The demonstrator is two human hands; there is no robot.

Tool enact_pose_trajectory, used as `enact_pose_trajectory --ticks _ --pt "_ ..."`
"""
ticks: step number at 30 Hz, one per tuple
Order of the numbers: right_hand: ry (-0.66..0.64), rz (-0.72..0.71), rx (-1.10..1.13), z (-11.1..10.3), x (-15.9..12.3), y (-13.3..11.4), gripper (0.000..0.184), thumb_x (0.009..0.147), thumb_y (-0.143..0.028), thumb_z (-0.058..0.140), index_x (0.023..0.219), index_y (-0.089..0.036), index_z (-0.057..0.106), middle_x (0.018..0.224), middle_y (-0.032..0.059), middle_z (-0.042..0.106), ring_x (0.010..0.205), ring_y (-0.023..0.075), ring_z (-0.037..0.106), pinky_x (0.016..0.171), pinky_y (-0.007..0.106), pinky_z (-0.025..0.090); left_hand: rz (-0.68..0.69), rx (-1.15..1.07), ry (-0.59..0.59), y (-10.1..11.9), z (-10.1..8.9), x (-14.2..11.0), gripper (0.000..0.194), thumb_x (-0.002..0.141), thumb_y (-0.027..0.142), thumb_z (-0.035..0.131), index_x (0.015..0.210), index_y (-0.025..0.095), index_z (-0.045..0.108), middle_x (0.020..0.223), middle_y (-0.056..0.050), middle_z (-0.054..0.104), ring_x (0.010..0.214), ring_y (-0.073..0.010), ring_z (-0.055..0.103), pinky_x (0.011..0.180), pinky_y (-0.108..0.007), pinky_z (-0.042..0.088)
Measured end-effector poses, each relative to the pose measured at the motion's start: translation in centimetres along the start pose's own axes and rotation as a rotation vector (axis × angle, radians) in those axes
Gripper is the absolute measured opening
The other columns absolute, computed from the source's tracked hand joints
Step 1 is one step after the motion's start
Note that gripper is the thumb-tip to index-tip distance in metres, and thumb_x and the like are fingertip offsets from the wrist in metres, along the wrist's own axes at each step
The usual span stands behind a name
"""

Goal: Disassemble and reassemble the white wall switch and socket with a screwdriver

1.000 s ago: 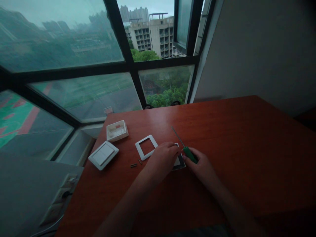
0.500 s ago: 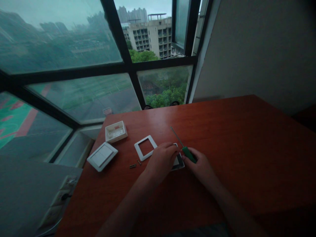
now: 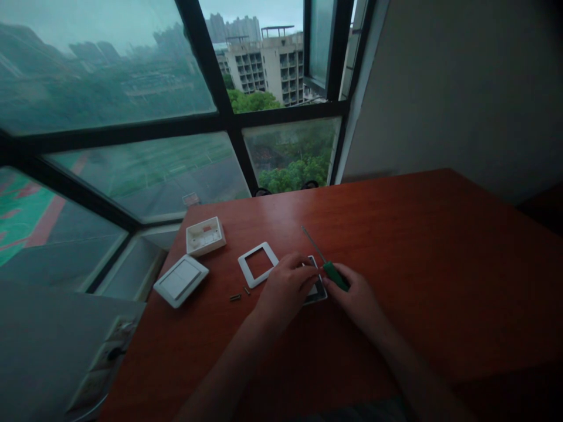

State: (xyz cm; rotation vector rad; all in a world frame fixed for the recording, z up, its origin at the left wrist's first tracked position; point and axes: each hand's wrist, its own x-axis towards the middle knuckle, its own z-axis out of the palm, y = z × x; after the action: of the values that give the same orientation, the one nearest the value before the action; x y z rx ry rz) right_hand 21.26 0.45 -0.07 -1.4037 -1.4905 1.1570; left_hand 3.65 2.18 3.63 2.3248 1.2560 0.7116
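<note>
My right hand point(image 3: 357, 296) is closed around the green handle of a screwdriver point(image 3: 335, 275), whose thin shaft points away and to the left over the table. My left hand point(image 3: 285, 282) has its thumb and fingers drawn together, fingertips close to the screwdriver handle; what they pinch, if anything, is too small to tell. Beneath both hands lies a white-edged switch panel point(image 3: 320, 294) with a dark inner part, largely covered by the left hand. A white square frame point(image 3: 246, 271) rests just left of my left hand, with several small screws point(image 3: 236, 298) near it.
A white switch point(image 3: 181, 281) and an open white back box point(image 3: 205, 235) lie at the left of the reddish-brown table point(image 3: 396, 234). Windows point(image 3: 229, 120) run along the far and left sides. Wall sockets point(image 3: 103, 356) with a plug are at the lower left.
The whole view has shifted slightly. My left fingers have shifted slightly over the panel; my right hand still holds the screwdriver in nearly the same place.
</note>
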Motion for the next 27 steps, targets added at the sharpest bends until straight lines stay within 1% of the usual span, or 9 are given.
enact_pose_trajectory --ticks 4,8,10,13,16,20,22,24,27 --pt "0.006 0.009 -0.021 -0.1 -0.1 -0.2 0.028 0.082 -0.037 0.057 0.099 -0.017 0.067 0.090 0.0058 0.072 0.082 0.0220 0.065 0.072 0.031 0.051 -0.012 0.022 0.036 -0.5 -0.8 -0.9 0.016 0.088 0.017 0.061 0.101 0.023 0.068 0.108 -0.005 0.062 0.099 -0.0206 0.061 0.086 -0.035 0.051" --pt "0.023 0.026 -0.083 -0.9 -0.5 -0.6 0.034 0.087 -0.040 0.050 0.105 -0.014 0.064 0.074 0.0040 0.067 0.061 0.0192 0.062 0.059 0.032 0.050 -0.079 0.088 0.028 -0.9 -1.6 -2.2 0.044 0.080 0.026 0.072 0.121 0.025 0.057 0.131 -0.008 0.052 0.118 -0.0288 0.052 0.099 -0.049 0.045" --pt "0.037 0.002 -0.135 -1.9 -0.8 -1.1 0.032 0.087 -0.036 0.050 0.107 -0.015 0.063 0.082 0.0065 0.068 0.071 0.0215 0.064 0.068 0.035 0.052 -0.100 0.079 -0.012 -0.9 -1.7 -2.7 0.058 0.077 0.030 0.075 0.129 0.027 0.051 0.140 -0.009 0.045 0.126 -0.0307 0.046 0.103 -0.051 0.043" --pt "0.050 -0.078 -0.229 -4.3 -1.3 -2.4 0.035 0.078 -0.023 0.055 0.113 -0.019 0.062 0.111 0.0100 0.065 0.105 0.0268 0.060 0.093 0.042 0.045 -0.126 0.040 -0.061 -0.5 -1.6 -3.3 0.071 0.074 0.031 0.077 0.136 0.026 0.043 0.144 -0.010 0.042 0.131 -0.0309 0.042 0.106 -0.051 0.041" --pt "-0.002 -0.210 -0.479 -7.3 -2.0 -4.7 0.046 0.080 -0.016 0.051 0.126 -0.021 0.053 0.124 0.0107 0.058 0.114 0.0259 0.056 0.097 0.043 0.044 -0.169 0.011 -0.069 -0.3 -1.3 -3.5 0.076 0.074 0.026 0.077 0.139 0.025 0.039 0.145 -0.010 0.041 0.132 -0.0309 0.042 0.107 -0.051 0.041" --pt "-0.006 -0.388 -0.727 -10.8 -2.8 -8.3 0.042 0.088 -0.026 0.051 0.129 -0.028 0.047 0.126 0.0073 0.058 0.112 0.0250 0.059 0.091 0.039 0.049 -0.178 -0.054 -0.023 -0.4 -0.9 -3.7 0.077 0.073 0.023 0.077 0.139 0.026 0.039 0.144 -0.009 0.043 0.131 -0.0289 0.043 0.109 -0.049 0.040" --pt "0.063 -0.439 -0.798 -12.0 -3.0 -9.9 0.037 0.088 -0.033 0.054 0.125 -0.031 0.051 0.120 0.0047 0.063 0.104 0.0245 0.063 0.085 0.037 0.051 -0.171 -0.085 -0.001 -0.6 -0.6 -3.7 0.075 0.073 0.023 0.077 0.138 0.025 0.040 0.143 -0.008 0.044 0.130 -0.0280 0.044 0.110 -0.048 0.039" --pt "0.164 -0.449 -0.858 -12.6 -3.1 -11.3 0.032 0.086 -0.039 0.058 0.117 -0.033 0.056 0.110 0.0019 0.069 0.091 0.0239 0.068 0.076 0.037 0.052 -0.169 -0.107 0.016 -0.7 -0.4 -3.8 0.071 0.073 0.023 0.077 0.136 0.025 0.043 0.142 -0.008 0.044 0.130 -0.0275 0.044 0.109 -0.046 0.040" --pt "0.214 -0.461 -0.872 -12.4 -3.1 -12.8 0.028 0.083 -0.047 0.059 0.108 -0.033 0.060 0.098 0.0004 0.073 0.079 0.0239 0.070 0.065 0.036 0.052 -0.170 -0.130 0.046 -0.9 0.1 -3.8 0.068 0.072 0.022 0.078 0.132 0.024 0.047 0.141 -0.009 0.046 0.129 -0.0276 0.046 0.109 -0.046 0.041"
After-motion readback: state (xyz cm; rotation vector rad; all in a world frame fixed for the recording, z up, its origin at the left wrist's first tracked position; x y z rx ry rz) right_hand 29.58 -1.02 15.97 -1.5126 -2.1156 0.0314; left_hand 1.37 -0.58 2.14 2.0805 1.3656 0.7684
